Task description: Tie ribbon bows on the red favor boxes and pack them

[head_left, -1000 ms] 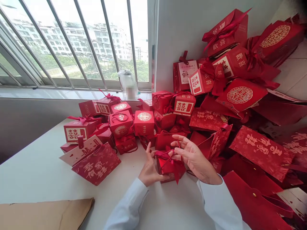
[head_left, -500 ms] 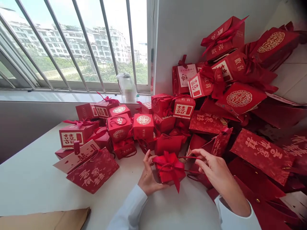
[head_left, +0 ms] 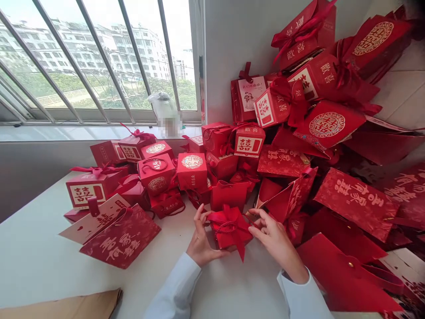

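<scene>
Red ribbon (head_left: pixel 240 248) crosses the small box (head_left: pixel 225 241) on the white table (head_left: pixel 169 270), straight before the person. The left hand (head_left: pixel 201 243) grips its left side, thumb low, fingers raised; the right hand (head_left: pixel 278 243) pinches twisted cord (head_left: pixel 225 227) beside it, wrist angled inward. Leftward, a bag (head_left: pixel 121 239) reads 吾家有囍. Behind, a carton (head_left: pixel 249 141) bears 歡喜 over 囍; farther, a card (head_left: pixel 251 94) says 我们结婚啦! above a drawn couple.

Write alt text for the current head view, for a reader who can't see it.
A person's left hand holds a small red cardboard box topped with a shiny red ribbon bow on a white table, while the right hand pinches its twisted red cord. Printed red cardboard gift boxes crowd behind and pile up rightward; a barred window is upper left.
</scene>
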`<control>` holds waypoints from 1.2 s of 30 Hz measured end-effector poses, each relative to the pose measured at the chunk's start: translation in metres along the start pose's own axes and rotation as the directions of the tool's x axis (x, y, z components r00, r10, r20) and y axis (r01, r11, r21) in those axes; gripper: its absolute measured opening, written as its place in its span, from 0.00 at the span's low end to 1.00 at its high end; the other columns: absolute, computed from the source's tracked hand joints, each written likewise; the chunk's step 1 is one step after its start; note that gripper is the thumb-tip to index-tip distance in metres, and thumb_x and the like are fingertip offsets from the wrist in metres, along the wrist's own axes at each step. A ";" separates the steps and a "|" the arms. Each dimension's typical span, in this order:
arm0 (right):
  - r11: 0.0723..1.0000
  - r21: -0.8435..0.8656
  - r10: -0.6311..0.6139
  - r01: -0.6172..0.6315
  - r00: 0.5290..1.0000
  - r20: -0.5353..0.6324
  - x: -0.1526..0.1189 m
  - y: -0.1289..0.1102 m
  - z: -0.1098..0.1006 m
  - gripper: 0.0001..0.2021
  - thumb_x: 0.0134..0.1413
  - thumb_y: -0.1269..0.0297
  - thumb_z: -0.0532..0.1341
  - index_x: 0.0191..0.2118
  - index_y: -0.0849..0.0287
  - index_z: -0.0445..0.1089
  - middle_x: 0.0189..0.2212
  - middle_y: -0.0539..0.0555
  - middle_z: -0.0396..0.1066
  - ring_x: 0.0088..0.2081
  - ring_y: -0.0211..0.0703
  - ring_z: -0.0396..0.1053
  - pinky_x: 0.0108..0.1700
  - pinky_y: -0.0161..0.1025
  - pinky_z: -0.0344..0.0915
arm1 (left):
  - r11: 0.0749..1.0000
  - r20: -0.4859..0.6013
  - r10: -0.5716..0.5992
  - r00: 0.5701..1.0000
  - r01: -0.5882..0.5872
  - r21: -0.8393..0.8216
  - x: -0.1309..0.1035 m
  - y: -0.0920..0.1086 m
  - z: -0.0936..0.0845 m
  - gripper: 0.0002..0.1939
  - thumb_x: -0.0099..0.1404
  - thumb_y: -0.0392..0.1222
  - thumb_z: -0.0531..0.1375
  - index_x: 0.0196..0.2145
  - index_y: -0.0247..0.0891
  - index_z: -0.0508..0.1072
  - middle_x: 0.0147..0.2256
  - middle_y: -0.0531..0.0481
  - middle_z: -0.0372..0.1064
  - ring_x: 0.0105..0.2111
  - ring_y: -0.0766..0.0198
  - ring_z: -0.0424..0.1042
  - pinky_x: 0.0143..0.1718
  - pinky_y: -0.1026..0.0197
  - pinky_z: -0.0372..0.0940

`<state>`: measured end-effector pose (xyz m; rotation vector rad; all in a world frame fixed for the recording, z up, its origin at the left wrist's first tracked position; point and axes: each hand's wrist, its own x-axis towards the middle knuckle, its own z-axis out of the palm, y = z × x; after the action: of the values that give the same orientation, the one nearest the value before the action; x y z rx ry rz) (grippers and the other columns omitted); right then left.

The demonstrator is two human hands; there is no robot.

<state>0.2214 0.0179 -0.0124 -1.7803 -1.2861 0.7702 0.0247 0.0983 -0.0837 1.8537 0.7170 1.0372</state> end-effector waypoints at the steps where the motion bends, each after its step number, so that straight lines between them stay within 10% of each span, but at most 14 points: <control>1: 1.000 -0.009 0.008 -0.008 1.000 -0.002 -0.001 0.000 -0.001 0.17 0.50 0.59 0.56 0.47 0.56 0.66 0.26 0.48 0.67 0.20 0.37 0.61 0.23 0.35 0.55 | 1.000 0.006 0.000 1.000 0.000 0.003 0.000 0.000 -0.001 0.65 0.42 0.53 0.71 0.61 0.52 0.26 0.53 0.41 0.52 0.53 0.46 0.60 0.52 0.40 0.57; 4: 1.000 -0.001 0.026 -0.026 0.999 -0.024 -0.004 0.001 -0.008 0.17 0.51 0.59 0.55 0.47 0.57 0.65 0.25 0.49 0.67 0.21 0.38 0.62 0.23 0.35 0.56 | 1.000 -0.014 0.025 1.000 -0.024 0.019 -0.001 0.007 -0.006 0.64 0.42 0.60 0.69 0.62 0.45 0.31 0.55 0.37 0.49 0.56 0.43 0.57 0.55 0.39 0.54; 8: 0.973 0.230 0.034 -0.023 0.998 -0.046 -0.006 -0.002 -0.020 0.21 0.52 0.57 0.59 0.51 0.55 0.62 0.25 0.47 0.67 0.24 0.38 0.64 0.27 0.34 0.59 | 0.985 -0.122 0.068 0.990 -0.048 0.165 0.002 0.034 -0.013 0.32 0.60 0.54 0.59 0.58 0.42 0.53 0.53 0.39 0.56 0.54 0.49 0.58 0.55 0.44 0.54; 15: 0.796 0.605 0.000 -0.002 1.000 0.002 -0.008 -0.027 -0.029 0.26 0.50 0.57 0.65 0.53 0.54 0.58 0.36 0.52 0.71 0.39 0.41 0.68 0.43 0.39 0.64 | 0.867 -0.130 0.070 0.989 0.005 0.498 0.008 0.073 -0.013 0.03 0.60 0.41 0.59 0.32 0.41 0.72 0.33 0.47 0.68 0.40 0.54 0.63 0.43 0.52 0.61; 24: 0.803 0.587 -0.163 0.100 0.985 0.055 0.002 -0.051 -0.024 0.23 0.53 0.59 0.61 0.53 0.55 0.57 0.37 0.52 0.69 0.31 0.38 0.68 0.38 0.39 0.65 | 0.917 -0.164 -0.363 0.917 0.321 -0.237 0.020 0.108 -0.018 0.09 0.63 0.46 0.53 0.37 0.38 0.59 0.24 0.56 0.64 0.27 0.65 0.66 0.33 0.61 0.63; 36: 0.912 0.339 -0.284 0.230 0.951 0.120 -0.014 -0.061 -0.019 0.18 0.58 0.64 0.53 0.55 0.53 0.58 0.38 0.52 0.70 0.36 0.41 0.71 0.39 0.40 0.66 | 0.965 -0.064 -0.261 0.963 0.259 -0.041 -0.001 0.141 -0.018 0.16 0.67 0.49 0.51 0.50 0.40 0.62 0.45 0.43 0.69 0.44 0.59 0.70 0.41 0.59 0.67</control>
<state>0.2040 0.0104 0.0497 -1.2778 -1.3813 0.9318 0.0182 0.0401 0.0458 1.6499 0.9512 0.9382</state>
